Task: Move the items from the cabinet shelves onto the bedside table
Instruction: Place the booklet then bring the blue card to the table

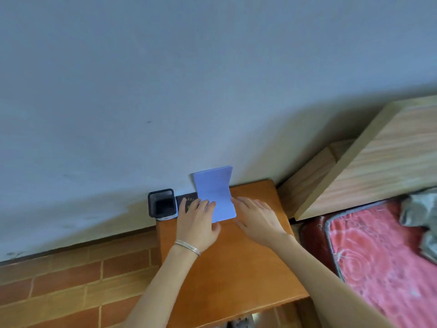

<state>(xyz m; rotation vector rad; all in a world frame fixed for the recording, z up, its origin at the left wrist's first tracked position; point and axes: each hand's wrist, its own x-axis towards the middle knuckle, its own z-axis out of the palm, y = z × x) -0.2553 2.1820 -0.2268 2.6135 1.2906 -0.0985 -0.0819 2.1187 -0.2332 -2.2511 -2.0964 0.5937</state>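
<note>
1. Blue notebook (216, 194) sits at the back of the bedside table (236, 261), and look at the shape of it: the upper part leans up against the grey wall (165, 91) while the lower part lies flat on the wood, bent in the middle.
2. Left hand (197, 224) is palm-down, fingers spread loosely, fingertips lying over the notebook's lower left edge and over the dark booklet (186, 200) next to it. It grips nothing, just resting flat.
3. A thin silver bracelet (188, 247) rings the left wrist.
4. Right hand (256, 220) is flat and open too, fingers extended toward the wall, just beside the notebook's right edge; whether it touches the cover I cannot tell.
5. The dark booklet lies flat between the notebook and the black mesh pen holder (162, 204), partly hidden under the left fingers.
6. That pen holder stands upright at the table's back left corner, right against the wall, on top of something pale that I cannot make out.
7. Off to the right, a wooden headboard (369, 166) rises beside the table, and below it a red patterned mattress (383, 261) with a grey cloth (421, 214) bunched on it.
8. Brick-pattern floor (71, 287) shows to the left of the table.
</note>
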